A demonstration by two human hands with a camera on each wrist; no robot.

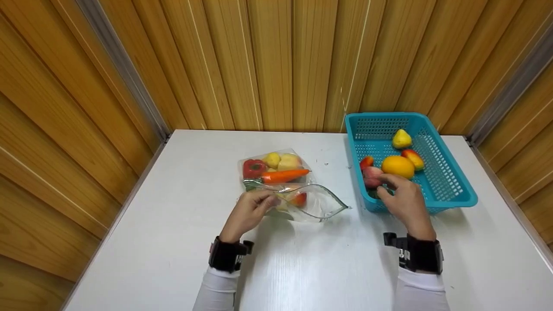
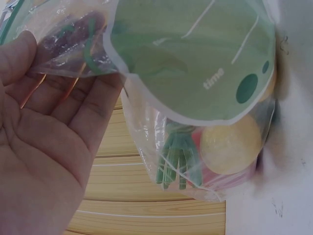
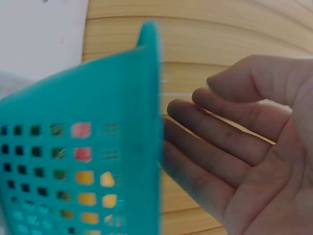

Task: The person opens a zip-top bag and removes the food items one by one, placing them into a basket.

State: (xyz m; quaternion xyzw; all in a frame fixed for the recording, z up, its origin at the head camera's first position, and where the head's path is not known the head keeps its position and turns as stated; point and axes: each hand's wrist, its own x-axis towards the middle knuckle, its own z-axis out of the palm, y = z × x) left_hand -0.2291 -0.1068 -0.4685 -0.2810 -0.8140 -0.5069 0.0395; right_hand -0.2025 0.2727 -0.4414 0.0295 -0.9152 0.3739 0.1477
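Note:
My left hand (image 1: 252, 209) pinches the rim of a clear zip bag (image 1: 319, 203) between thumb and fingers, and the bag's mouth gapes toward the right. Inside the bag lie a red bell pepper (image 1: 254, 167), an orange carrot (image 1: 285, 176), a yellow lemon (image 1: 272, 160) and other produce. In the left wrist view a green printed panel (image 2: 195, 63) covers part of the contents. My right hand (image 1: 405, 201) reaches over the near left part of a teal basket (image 1: 468, 196), fingers spread and holding nothing, close to a pink peach (image 1: 372, 176).
In the basket are an orange oval fruit (image 1: 397, 167), a red-yellow mango (image 1: 412, 159), a yellow pear (image 1: 402, 139) and a small red-orange fruit (image 1: 366, 162). The white table (image 1: 173, 207) meets wood-panelled walls (image 1: 276, 65) at the back and sides.

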